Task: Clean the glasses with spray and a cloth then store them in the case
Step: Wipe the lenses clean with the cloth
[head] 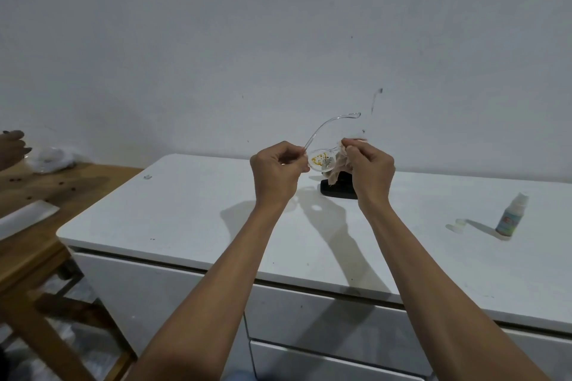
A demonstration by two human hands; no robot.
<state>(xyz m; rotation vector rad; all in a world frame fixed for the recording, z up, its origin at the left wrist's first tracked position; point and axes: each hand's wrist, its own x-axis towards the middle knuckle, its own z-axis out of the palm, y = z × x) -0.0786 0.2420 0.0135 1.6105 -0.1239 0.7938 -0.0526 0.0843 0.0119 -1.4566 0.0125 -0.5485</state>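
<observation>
Clear-framed glasses (322,161) are being held at frame centre, above the white cabinet top (185,213). Left hand (277,172) is pinching the frame's left end; right hand (370,168) is pressing a beige cloth (340,165) around the other lens. Long axis is running hand to hand. Black case (337,190) is lying directly below, nearer the right hand; spray bottle (510,216) is standing far right.

The glasses (322,161) are clear-framed with yellow and grey flecks showing in one lens, the cloth (342,164) is pale beige, the case (337,189) black, the spray bottle (510,216) whitish with what looks like a green-and-red label, the cabinet top (185,210) white.
</observation>
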